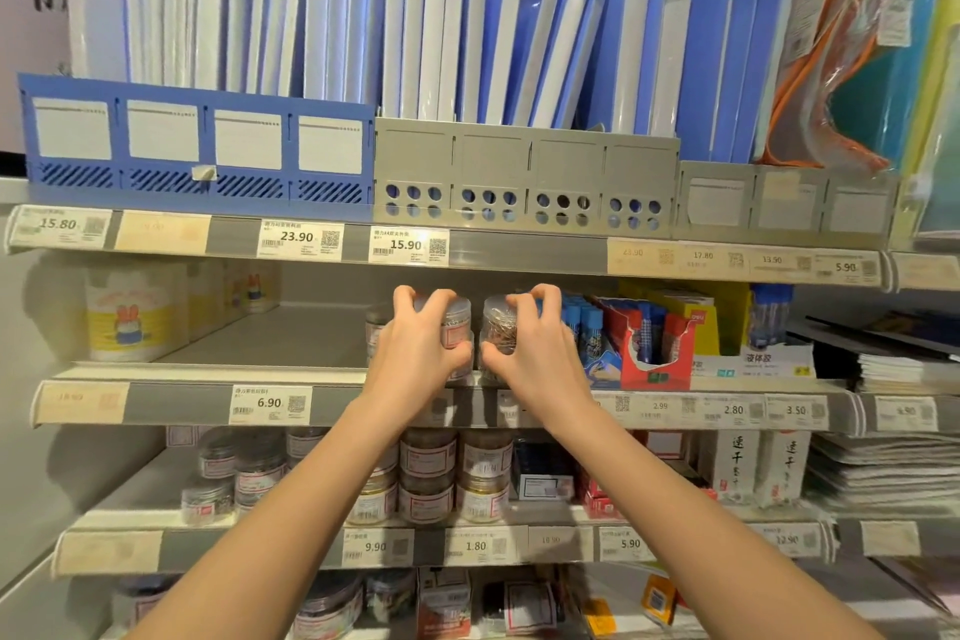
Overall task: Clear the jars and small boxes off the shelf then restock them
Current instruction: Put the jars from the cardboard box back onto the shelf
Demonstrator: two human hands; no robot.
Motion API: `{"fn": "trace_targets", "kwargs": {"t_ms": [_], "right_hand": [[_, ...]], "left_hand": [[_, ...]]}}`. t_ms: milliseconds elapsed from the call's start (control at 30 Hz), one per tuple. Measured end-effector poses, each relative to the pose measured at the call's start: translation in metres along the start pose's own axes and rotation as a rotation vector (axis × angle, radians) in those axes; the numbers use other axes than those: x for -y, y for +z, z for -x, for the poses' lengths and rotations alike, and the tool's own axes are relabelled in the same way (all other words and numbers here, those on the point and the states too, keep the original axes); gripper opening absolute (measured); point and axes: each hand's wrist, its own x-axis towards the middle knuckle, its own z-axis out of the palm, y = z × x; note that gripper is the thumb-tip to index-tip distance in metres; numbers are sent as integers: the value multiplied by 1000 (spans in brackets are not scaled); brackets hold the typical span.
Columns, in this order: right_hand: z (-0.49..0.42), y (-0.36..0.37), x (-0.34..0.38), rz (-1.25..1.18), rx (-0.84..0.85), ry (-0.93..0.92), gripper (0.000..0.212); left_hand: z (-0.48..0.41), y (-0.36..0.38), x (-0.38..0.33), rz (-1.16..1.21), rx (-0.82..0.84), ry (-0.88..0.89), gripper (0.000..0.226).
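Note:
Two clear plastic jars of paper clips stand side by side at the front of the middle shelf (208, 372). My left hand (421, 353) grips the left jar (458, 322) from above, fingers curled over its lid. My right hand (530, 348) grips the right jar (498, 327) the same way. More jars sit under and behind my left hand; one (375, 327) shows at its left. The shelf below holds several stacked jars (428, 478) with red labels.
Right of the jars are blue glue sticks (584, 327), a red display box (657, 353) and yellow boxes. White boxes (130, 312) stand at the shelf's far left, with bare shelf between. Blue folders (363, 16) fill the top shelf. Small boxes (597, 499) sit below.

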Motion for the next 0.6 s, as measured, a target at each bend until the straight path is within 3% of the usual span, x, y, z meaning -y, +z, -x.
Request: {"fn": "trace_targets", "kwargs": {"t_ms": [600], "right_hand": [[-8, 22, 1, 89, 108, 74, 46]], "left_hand": [[-12, 19, -12, -205, 29, -90, 32]]}}
